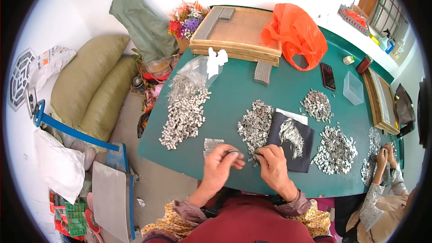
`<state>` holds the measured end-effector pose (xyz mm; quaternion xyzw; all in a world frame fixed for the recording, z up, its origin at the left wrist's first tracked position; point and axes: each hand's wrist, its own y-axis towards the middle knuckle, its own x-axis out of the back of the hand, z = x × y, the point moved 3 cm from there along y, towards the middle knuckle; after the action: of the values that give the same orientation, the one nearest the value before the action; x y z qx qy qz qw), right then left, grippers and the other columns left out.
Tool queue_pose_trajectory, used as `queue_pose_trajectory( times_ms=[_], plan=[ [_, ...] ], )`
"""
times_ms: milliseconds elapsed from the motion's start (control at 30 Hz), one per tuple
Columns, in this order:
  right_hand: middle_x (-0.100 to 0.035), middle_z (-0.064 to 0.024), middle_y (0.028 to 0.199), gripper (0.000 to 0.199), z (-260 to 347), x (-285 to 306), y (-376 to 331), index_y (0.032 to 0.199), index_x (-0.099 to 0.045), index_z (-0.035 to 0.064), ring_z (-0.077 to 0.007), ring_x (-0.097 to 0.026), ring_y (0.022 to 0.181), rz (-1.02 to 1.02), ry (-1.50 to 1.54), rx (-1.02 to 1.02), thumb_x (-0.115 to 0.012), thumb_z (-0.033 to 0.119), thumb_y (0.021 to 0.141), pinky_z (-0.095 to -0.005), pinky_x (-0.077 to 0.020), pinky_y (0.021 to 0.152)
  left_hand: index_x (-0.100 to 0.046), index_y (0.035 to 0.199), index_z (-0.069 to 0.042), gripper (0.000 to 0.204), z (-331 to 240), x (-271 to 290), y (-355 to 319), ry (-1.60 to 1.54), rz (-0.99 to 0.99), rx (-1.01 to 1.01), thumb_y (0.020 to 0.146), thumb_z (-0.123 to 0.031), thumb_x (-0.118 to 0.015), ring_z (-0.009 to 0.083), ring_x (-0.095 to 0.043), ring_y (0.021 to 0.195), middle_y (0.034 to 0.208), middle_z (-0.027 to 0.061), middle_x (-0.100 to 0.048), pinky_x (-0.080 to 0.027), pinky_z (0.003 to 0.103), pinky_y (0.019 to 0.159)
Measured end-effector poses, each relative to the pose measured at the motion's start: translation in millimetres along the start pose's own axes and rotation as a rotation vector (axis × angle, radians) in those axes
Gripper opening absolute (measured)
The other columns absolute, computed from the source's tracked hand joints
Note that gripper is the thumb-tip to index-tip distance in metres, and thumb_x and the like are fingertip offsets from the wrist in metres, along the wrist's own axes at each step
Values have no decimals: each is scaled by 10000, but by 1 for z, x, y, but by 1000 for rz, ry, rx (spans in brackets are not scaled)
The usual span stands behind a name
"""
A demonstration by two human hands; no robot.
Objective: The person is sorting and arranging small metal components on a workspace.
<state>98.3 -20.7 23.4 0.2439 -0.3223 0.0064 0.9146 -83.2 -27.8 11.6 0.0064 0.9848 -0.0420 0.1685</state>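
My left hand (pixel 219 165) is over the near edge of the green table (pixel 234 87), its fingers curled together around a small dark item that I cannot make out. Just beyond it lies a small block of joined grey metal pieces (pixel 212 145). My right hand (pixel 275 167) has thumb and forefinger pinched at the near end of a heap of small metal pieces (pixel 255 123); what sits between the fingertips is hidden. Beside that hand, a dark cloth (pixel 307 153) carries a bunch of thin silvery strips (pixel 291 137).
A large heap of pieces (pixel 182 123) spills from a clear bag at left; further heaps (pixel 334 150) lie right. Wooden trays (pixel 243 31), an orange plastic bag (pixel 299 36), a phone (pixel 328 76) and a clear box (pixel 353 88) stand farther back. A co-worker's hands (pixel 386 155) work at far right.
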Motion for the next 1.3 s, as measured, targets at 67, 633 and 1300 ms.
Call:
queue_pose_trajectory(
  times_ms=[67, 633, 1300],
  plan=[
    [-569, -76, 830, 140, -4, -4, -1, 933, -647, 62, -266, -533, 772, 104, -187, 147, -675, 20, 802, -386, -389, 703, -574, 1019, 43, 87, 2, 21, -4, 12, -47, -8, 962, -3, -528, 230, -698, 721, 889, 169, -687, -592, 340, 631],
    [-503, -71, 805, 96, 1, -23, 4, 819, -598, 61, -249, -495, 802, 379, -386, 231, -644, 29, 742, -381, -353, 717, -607, 1070, 39, 135, 19, 49, -21, -106, -93, 102, 962, -22, -553, 227, -695, 709, 878, 163, -693, -587, 342, 626],
    [-521, -79, 770, 164, 5, -34, -12, 818, -598, 60, -266, -508, 761, 268, -382, 184, -732, 78, 725, -394, -361, 703, -609, 1073, 42, 146, 28, 48, -21, -108, -94, 119, 937, -6, -588, 219, -692, 717, 882, 156, -694, -582, 331, 623]
  ],
)
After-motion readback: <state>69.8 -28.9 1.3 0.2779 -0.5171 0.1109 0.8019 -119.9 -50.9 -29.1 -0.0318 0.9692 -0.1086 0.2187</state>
